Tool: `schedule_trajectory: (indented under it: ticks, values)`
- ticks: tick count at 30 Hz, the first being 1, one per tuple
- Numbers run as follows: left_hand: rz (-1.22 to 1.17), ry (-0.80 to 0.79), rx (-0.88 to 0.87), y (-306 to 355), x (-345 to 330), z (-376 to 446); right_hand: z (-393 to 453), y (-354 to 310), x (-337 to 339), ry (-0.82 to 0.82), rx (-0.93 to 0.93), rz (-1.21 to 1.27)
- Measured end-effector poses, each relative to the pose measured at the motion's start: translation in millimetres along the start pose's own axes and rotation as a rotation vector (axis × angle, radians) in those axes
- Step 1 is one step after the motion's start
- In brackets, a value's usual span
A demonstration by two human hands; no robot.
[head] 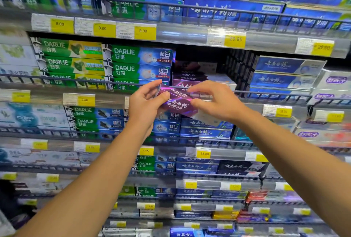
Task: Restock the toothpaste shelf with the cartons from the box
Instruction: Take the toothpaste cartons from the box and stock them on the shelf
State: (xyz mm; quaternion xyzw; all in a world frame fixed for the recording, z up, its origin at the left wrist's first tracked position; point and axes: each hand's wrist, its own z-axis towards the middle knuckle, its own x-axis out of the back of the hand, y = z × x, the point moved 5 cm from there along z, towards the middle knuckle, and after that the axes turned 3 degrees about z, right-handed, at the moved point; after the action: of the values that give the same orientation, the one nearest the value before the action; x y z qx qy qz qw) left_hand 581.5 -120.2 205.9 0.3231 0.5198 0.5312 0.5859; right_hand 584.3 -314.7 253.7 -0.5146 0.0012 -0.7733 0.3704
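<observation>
Two bare arms reach up from the bottom corners of the frame and meet near the middle. The left hand [147, 103] pinches the left end of a shiny purple carton [177, 102], with its thumb on the front and its fingers curled over the top. The right hand [214, 99] holds the right part of the same carton, with its fingers bent over the top edge and its thumb under it. The carton is a long, thin box with white writing, and its glossy skin throws back pink and blue light. It is tilted, with the left end higher, just in front of the thin grey wire rail [266, 94] at the shelf's edge. Right behind it, in the middle of the frame, is a short stack of purple cartons [191, 79] in a dark gap with room above. To the left of the gap are green and blue DARLIE boxes [140, 60], flat and stacked. To the right are blue boxes [281, 73]. Yellow price tags [234, 40] sit in clear plastic strips along every shelf edge. At the upper part of the frame, more blue and green boxes fill the top shelf [133, 33].
</observation>
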Motion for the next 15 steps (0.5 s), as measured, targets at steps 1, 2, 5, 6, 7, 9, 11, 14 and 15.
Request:
schedule_trajectory:
  ticks: [1,2,5,6,7,9,11,14,15]
  values:
    - [-0.049,-0.002,0.013,1,-5,0,-3,-1,-1,-0.035,0.016,-0.034]
    - [-0.086,-0.01,0.019,2,-11,-1,-5,-1,2,-0.037,0.025,-0.06]
    - [-0.131,-0.037,0.015,5,-24,-2,-4,-5,21,0.007,0.055,-0.122]
    - [-0.13,-0.04,0.01,6,-26,-2,-3,-5,28,0.015,0.056,-0.136]
    - [-0.106,-0.038,-0.003,7,-25,-1,-1,-6,34,0.023,0.053,-0.149]
    - [-0.015,-0.023,-0.035,8,-19,2,4,-3,45,0.043,0.019,-0.15]
    - [0.047,0.005,-0.041,7,-6,3,10,4,54,0.067,-0.036,-0.111]
    - [0.105,0.034,-0.049,7,12,3,21,14,57,0.103,-0.062,-0.188]
    - [0.125,0.037,-0.054,8,15,4,26,16,56,0.096,-0.065,-0.218]
